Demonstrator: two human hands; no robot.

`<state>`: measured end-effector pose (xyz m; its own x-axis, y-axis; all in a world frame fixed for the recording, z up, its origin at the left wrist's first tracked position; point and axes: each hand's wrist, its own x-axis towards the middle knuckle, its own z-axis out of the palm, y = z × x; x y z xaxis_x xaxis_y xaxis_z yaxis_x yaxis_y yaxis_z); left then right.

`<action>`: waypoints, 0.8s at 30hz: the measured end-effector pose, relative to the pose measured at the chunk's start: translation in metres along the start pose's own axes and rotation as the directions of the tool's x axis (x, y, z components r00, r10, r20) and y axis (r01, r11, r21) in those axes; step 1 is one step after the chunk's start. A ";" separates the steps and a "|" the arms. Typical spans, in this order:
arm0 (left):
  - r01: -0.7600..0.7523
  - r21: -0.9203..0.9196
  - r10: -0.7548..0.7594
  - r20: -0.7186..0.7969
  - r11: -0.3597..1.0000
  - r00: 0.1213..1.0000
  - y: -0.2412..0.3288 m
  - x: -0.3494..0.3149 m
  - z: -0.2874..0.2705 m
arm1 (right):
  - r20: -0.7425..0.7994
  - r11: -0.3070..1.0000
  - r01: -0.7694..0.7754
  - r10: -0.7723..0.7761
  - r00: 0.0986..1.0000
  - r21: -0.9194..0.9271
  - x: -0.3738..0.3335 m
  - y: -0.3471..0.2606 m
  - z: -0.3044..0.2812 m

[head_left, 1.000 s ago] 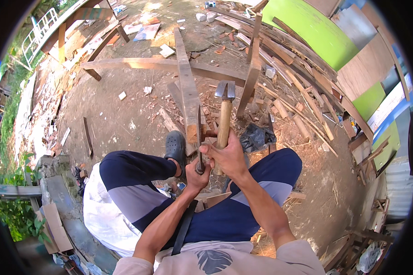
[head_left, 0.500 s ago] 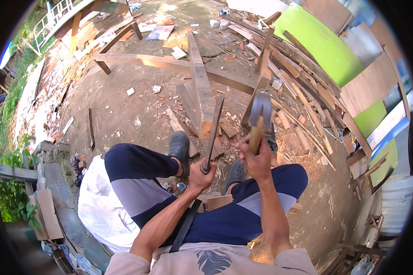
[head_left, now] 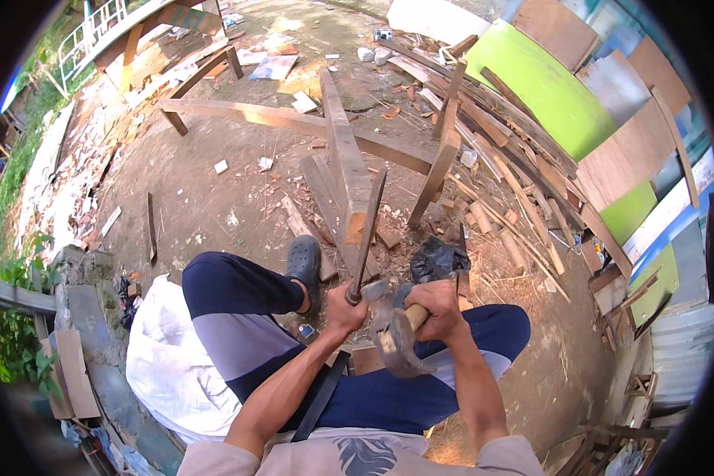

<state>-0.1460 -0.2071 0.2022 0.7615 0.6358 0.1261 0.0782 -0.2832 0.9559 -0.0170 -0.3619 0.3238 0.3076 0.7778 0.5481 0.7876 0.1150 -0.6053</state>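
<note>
My left hand [head_left: 346, 311] is closed around the lower end of a long, narrow dark bar [head_left: 370, 226], which points up and away from me; its exact kind I cannot make out. In my right hand [head_left: 439, 308] is a claw hammer [head_left: 395, 339], gripped by its light wooden handle. The hammer's metal head is low over my lap, close beside the left fist, its claw curving toward me. Whether the head touches the bar's end I cannot tell. Just beyond the bar, a thick wooden beam [head_left: 346, 166] has its near end raised toward me.
A crosswise timber [head_left: 254, 113] supports the beam. To the right lie piled wood strips [head_left: 523, 174] and a leaning green panel [head_left: 535, 87]. A black plastic bag [head_left: 438, 260] sits past my right hand. A white sack [head_left: 178, 357] is by my left leg, next to a concrete block wall [head_left: 91, 317].
The hammer has swung down from upright above my right knee to beside my left fist, its head now toward me. My left hand and the bar stay nearly in place.
</note>
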 end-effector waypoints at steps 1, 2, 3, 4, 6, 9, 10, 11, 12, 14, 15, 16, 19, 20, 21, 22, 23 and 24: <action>0.005 0.018 -0.005 0.008 1.000 1.000 0.000 0.000 0.000 | 0.019 0.999 0.031 -0.031 0.999 0.017 0.000 -0.003 0.003; 0.010 0.035 -0.011 0.017 0.999 1.000 0.000 -0.001 0.001 | 0.031 1.000 0.002 -0.003 1.000 0.027 -0.002 -0.005 0.004; 0.015 0.053 -0.016 0.024 0.999 1.000 0.000 -0.001 0.002 | 0.032 0.999 -0.050 0.050 0.998 0.012 -0.001 -0.005 0.005; -0.024 0.034 0.023 0.030 0.999 0.999 -0.001 -0.001 0.000 | 0.034 0.995 -0.100 0.100 0.994 0.004 0.000 -0.004 0.007; -0.102 -0.003 0.102 0.038 0.995 0.994 -0.003 0.001 -0.003 | 0.050 0.966 -0.255 0.256 0.965 -0.038 0.005 -0.005 0.007; -0.134 -0.020 0.134 0.011 0.991 0.991 -0.002 0.003 -0.003 | 0.039 0.975 -0.221 0.222 0.974 -0.017 0.006 -0.002 0.004; -0.050 -0.026 0.051 0.018 0.998 0.999 0.001 0.001 -0.003 | 0.031 0.984 -0.177 0.176 0.984 0.009 0.007 -0.002 0.002; 0.034 -0.032 -0.033 0.026 0.999 0.999 0.004 0.000 -0.004 | 0.022 0.991 -0.131 0.131 0.991 0.036 0.009 -0.003 0.000; -0.064 -0.025 0.063 -0.011 0.998 0.998 0.007 0.000 -0.001 | 0.012 0.994 -0.085 0.085 0.996 0.062 0.011 -0.004 -0.002; -0.054 -0.022 0.054 0.011 0.998 0.998 0.001 0.000 -0.001 | -0.010 0.995 -0.061 0.062 0.998 0.081 0.015 -0.006 -0.003; -0.049 -0.021 0.049 0.021 0.999 0.999 -0.002 0.000 -0.001 | -0.007 0.990 -0.137 0.137 0.991 0.027 0.013 -0.005 0.000; -0.071 -0.023 0.071 0.001 0.997 0.997 -0.007 0.000 0.001 | -0.006 0.977 -0.211 0.211 0.977 -0.027 0.010 -0.004 0.004; -0.096 -0.022 0.095 -0.039 0.995 0.995 -0.016 0.001 0.005 | 0.010 0.962 -0.270 0.271 0.963 -0.036 0.010 0.000 0.005; -0.076 -0.018 0.075 -0.037 0.997 0.996 -0.014 -0.001 0.005 | 0.002 0.970 -0.243 0.243 0.970 -0.012 0.009 -0.002 0.003; -0.056 -0.013 0.055 -0.036 0.998 0.998 -0.012 -0.001 0.005 | -0.005 0.976 -0.216 0.216 0.976 0.012 0.009 -0.003 0.002; -0.005 -0.047 0.005 -0.011 0.999 1.000 -0.009 -0.002 0.005 | 0.001 0.990 -0.134 0.134 0.991 0.041 0.013 -0.004 -0.002; -0.006 -0.054 0.005 -0.012 0.999 1.000 -0.008 -0.001 0.006 | 0.001 0.987 -0.152 0.152 0.988 0.042 0.011 -0.003 -0.001; -0.007 -0.062 0.006 -0.013 0.998 1.000 -0.007 -0.001 0.006 | 0.001 0.984 -0.171 0.171 0.985 0.043 0.009 0.000 0.000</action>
<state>-0.1432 -0.2099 0.1939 0.7534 0.6435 0.1353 0.0327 -0.2422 0.9697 -0.0141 -0.3548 0.3284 0.4373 0.7867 0.4357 0.6998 0.0066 -0.7143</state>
